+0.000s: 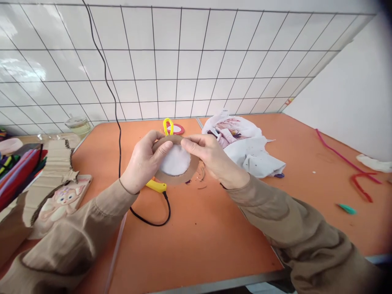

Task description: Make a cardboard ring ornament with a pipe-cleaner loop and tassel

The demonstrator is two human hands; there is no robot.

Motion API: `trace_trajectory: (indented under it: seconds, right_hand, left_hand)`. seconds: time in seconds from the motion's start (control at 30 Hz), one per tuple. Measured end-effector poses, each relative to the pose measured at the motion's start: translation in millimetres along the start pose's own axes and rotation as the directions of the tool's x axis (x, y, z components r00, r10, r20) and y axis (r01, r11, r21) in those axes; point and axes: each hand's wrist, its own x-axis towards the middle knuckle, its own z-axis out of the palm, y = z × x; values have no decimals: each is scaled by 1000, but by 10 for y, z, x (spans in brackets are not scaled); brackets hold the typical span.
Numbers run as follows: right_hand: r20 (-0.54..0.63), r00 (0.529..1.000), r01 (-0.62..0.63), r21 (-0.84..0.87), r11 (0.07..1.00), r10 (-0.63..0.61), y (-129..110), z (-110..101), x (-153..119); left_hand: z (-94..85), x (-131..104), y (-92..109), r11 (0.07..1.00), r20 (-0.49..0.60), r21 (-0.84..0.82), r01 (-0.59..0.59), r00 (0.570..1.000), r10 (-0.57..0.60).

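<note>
Between both hands I hold a round cardboard disc [186, 174] with a white round centre [176, 161]. My left hand [147, 157] pinches its upper left rim, thumb on the near face. On the upper right, my right hand [206, 153] grips the same rim, its thumb close to the left one. A yellow fuzzy loop [168, 126] stands up at the disc's top edge. Below the left hand lies a yellow-handled tool [157, 186] with a black cord, its far part hidden by the hand and disc.
A white plastic bag [245, 143] lies to the right, and a red-rimmed roll [176, 129] behind the disc. Torn cardboard [53, 167] and a cartoon-printed case [65, 200] are on the left. A black cable [115, 110] hangs down the tiled wall. Red pipe cleaners [361, 188] lie far right.
</note>
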Motion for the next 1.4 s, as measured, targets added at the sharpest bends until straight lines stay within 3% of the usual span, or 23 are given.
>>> trace_trajectory:
  seconds: [0.33,0.47,0.67,0.8,1.03,1.1,1.3,1.4]
  right_hand:
    - [-60,997,49,-12,999,-50,8,-15,15]
    - [-75,996,53,-2,999,-53,41,-28,42]
    - [-67,996,69,37,997,-67,41,-61,54]
    - [13,998,55,60,997,-56,51,-84,76]
    - [29,999,35,125,992,-39,59,-110,108]
    - [38,999,33,141,989,-39,49,-105,106]
    - [39,997,61,1,998,-61,97,-64,104]
    - [0,995,98,-78,992,-98,126,-51,105]
  left_hand:
    - [-25,3,41,950,212,-204,236,958,-193]
    - [-50,39,43,939,200,-246,239,961,-192]
    - [-79,51,51,908,282,-278,314,930,-236]
    - [-73,49,40,911,254,-253,326,931,-263]
    - [-91,49,3,905,302,-319,280,936,-182]
    - [-80,42,-18,902,271,-338,269,946,-181]
    - [-43,49,-77,950,21,-231,208,978,-209]
    - [-43,60,-100,969,-14,-177,173,984,-178]
